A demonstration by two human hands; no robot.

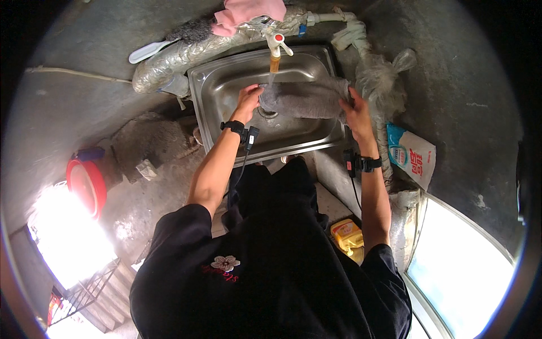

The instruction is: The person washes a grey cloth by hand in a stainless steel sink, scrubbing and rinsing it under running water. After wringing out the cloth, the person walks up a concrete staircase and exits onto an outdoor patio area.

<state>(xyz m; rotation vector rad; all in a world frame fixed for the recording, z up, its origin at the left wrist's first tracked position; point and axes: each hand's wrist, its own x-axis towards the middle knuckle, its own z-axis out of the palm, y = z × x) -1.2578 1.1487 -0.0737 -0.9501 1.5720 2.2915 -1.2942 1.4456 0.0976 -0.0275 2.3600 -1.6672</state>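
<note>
A grey cloth (307, 99) is stretched sideways over the stainless steel sink (224, 123). My left hand (249, 101) grips its left end, and my right hand (357, 111) holds the right end near the sink's right rim. Water runs from the tap (275, 48), which has a red dot on top, onto the left part of the cloth. Just below the cloth's lower left edge, part of the drain (267, 112) shows. The rest of the basin behind the cloth is hidden.
Foil-wrapped pipe (165, 65) runs behind the sink, with a pink cloth (250, 15) and a white-handled brush (150, 51) on it. A clear plastic bag (381, 84) and a printed packet (410, 154) hang at right. A yellow bottle (348, 237) stands low; a red basin (87, 186) is at left.
</note>
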